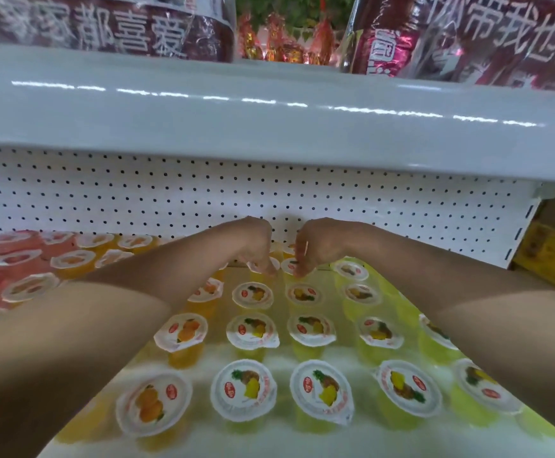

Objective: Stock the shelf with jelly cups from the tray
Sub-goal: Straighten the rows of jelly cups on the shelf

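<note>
- Two bare forearms are seen stretched side by side to the rear of a shop shelf (pixel 282 356), with the left hand (pixel 255 247) and the right hand (pixel 317 247) held close together just in front of the perforated white back panel (pixel 203 193).
- Both hands are bent down at the wrist, and the fingers are bunched narrowly and pointed down.
- The left fingertips (pixel 268 271) are set on the lid of one back-row cup (pixel 253 265), and the right fingertips (pixel 299 272) on the lid of its neighbour (pixel 290 266). Motion blur means it cannot be told whether either cup is pinched or merely touched.
- Yellow jelly cups (pixel 243 390), sealed with white lids printed with fruit, are ranged upright in rows on the shelf between and below the arms, from the near edge to the back.
- Orange jelly cups (pixel 154 402) are lined up in a column just to the left of the yellow ones, partly covered by the left forearm.
- Red jelly cups (pixel 15 259) are massed further left, with their lids tilted at differing angles.
- A glossy white upper shelf (pixel 269 120) is seen overhanging the scene, loaded with large dark-red bags (pixel 104 26) bearing white characters.
- A yellow box (pixel 550 256) is glimpsed beyond the right end of the back panel.
</note>
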Tool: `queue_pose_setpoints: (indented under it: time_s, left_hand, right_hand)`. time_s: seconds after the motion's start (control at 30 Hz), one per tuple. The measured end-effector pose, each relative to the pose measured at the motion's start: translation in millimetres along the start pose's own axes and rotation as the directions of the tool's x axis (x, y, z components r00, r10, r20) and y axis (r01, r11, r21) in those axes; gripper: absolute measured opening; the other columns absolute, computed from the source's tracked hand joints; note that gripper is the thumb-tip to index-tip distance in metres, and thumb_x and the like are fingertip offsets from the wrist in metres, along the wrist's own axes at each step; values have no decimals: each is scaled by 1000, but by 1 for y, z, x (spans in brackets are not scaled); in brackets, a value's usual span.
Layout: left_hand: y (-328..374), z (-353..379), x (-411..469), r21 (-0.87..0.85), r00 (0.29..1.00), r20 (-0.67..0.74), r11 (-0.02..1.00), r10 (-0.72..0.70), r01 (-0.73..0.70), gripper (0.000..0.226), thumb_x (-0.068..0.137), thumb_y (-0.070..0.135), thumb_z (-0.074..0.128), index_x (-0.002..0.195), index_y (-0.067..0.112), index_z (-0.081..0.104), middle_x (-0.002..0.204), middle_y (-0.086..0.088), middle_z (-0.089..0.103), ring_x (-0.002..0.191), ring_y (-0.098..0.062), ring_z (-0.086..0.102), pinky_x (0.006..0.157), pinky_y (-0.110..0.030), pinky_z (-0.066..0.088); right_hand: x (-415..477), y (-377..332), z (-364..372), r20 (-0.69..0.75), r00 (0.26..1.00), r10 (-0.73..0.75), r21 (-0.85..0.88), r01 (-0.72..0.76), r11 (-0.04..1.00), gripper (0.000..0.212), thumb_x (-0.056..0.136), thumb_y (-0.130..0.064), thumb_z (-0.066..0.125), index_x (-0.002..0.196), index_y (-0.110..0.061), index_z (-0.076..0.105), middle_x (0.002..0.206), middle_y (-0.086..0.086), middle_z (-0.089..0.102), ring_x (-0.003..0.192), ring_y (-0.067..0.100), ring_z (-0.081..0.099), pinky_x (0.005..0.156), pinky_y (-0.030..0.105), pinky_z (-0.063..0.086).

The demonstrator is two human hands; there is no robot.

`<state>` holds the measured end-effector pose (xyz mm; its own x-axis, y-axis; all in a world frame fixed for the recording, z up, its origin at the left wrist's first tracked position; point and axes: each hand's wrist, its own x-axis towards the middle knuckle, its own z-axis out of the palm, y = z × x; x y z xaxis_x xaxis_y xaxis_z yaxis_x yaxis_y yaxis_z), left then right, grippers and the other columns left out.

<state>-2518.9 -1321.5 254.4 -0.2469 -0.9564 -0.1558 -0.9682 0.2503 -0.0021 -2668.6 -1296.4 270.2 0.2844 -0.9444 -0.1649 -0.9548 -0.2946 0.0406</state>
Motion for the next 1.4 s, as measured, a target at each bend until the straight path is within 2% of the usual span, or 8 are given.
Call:
queue_pose_setpoints:
  time_s: [0.13,0.37,0.43,0.57,0.87,1.13,1.3,1.4]
  left_hand:
    - [-6,-9,-24,-57,998,-32,997,47,-49,60,75,50,78,117,10,65,116,-4,65,102,-22,63,88,-32,52]
    - [-8,-2,-56,-197,995,80,979,63,-46,45,78,40,79,110,10,68,97,-3,67,71,-10,60,50,-14,45]
    - [-7,1,-60,-257,994,80,965,69,-46,46,76,39,82,109,10,68,85,2,63,71,-10,62,56,-15,51]
    - [-3,5,-64,-277,995,81,960,52,-28,54,72,43,84,112,12,67,100,0,60,88,-17,69,80,-26,58]
    - [4,9,-64,-166,999,27,985,45,-40,54,66,48,85,104,14,68,81,7,62,76,-15,68,58,-21,49]
    - [8,11,-53,-164,1000,-20,986,19,-22,60,63,52,85,104,10,71,97,-5,74,84,-18,72,74,-28,57]
    - [11,11,-52,-119,999,-20,993,27,-29,47,67,52,83,63,14,56,60,2,56,56,-15,55,53,-24,42]
    - [12,12,-53,-98,999,-37,995,20,-23,49,67,53,83,60,15,52,57,2,52,54,-15,53,54,-23,39]
  right_hand:
    - [-16,-3,-4,-80,997,-24,24,26,999,55,80,-50,74,122,-16,66,123,-2,64,108,19,58,84,28,45]
    - [-52,-12,-3,-48,997,-53,44,56,998,52,76,-56,74,114,-21,69,113,-7,62,103,16,56,82,29,45]
    - [-57,-16,-1,-18,999,-45,49,45,998,51,73,-59,75,109,-23,69,112,-8,62,101,16,57,77,30,46]
    - [-63,-25,1,7,999,-38,31,38,999,51,74,-58,76,109,-21,70,108,-8,62,98,15,56,70,27,43]
    - [-69,-29,5,22,1000,-5,-14,5,1000,49,78,-51,74,112,-16,69,121,2,62,111,21,58,90,34,49]
    - [-68,-27,4,21,999,25,14,-25,1000,46,80,-47,75,114,-16,69,122,-1,62,112,20,57,91,33,48]
    - [-68,-28,7,6,999,32,20,-33,999,50,79,-46,77,118,-17,66,121,0,62,112,21,58,92,33,49]
    - [-68,-29,7,0,999,37,15,-37,999,49,78,-46,77,116,-16,68,120,1,63,110,21,59,90,33,50]
